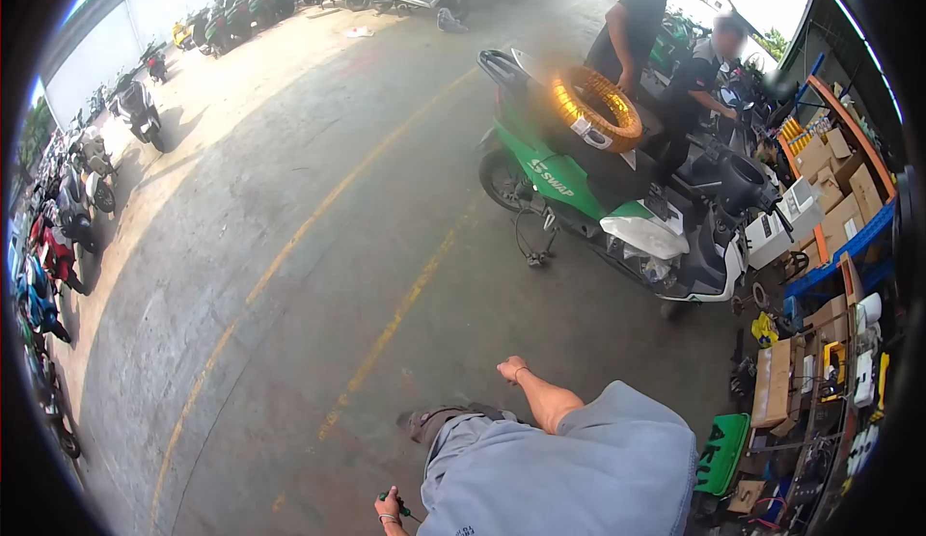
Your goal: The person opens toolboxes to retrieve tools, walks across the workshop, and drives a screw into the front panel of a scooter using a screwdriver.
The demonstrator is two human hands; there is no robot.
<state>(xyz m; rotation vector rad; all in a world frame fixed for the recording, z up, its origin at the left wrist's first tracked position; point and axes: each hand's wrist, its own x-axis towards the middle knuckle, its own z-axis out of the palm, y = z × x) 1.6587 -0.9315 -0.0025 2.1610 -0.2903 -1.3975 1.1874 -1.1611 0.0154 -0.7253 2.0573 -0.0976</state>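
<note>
Low in the view, my left hand point(388, 506) is closed around a screwdriver point(392, 494) with a dark green handle; its thin shaft points toward my shirt. My right hand point(512, 369) is held out over the concrete floor, fingers curled into a fist. Whatever that fist may hold is hidden. Both hands are away from the motorbikes. Nearest to my right hand stands a green and white scooter point(569, 179) marked SWAP, and gold-wrapped tyres point(598, 111) lie on its seat.
Two people point(641, 25) stand behind the scooter. Along the right runs a shelf rack point(839, 256) with cardboard boxes and parts; a green lid-like panel point(721, 454) leans below. Rows of motorbikes point(58, 218) line the left and far sides. Yellow lines point(386, 338) cross the floor.
</note>
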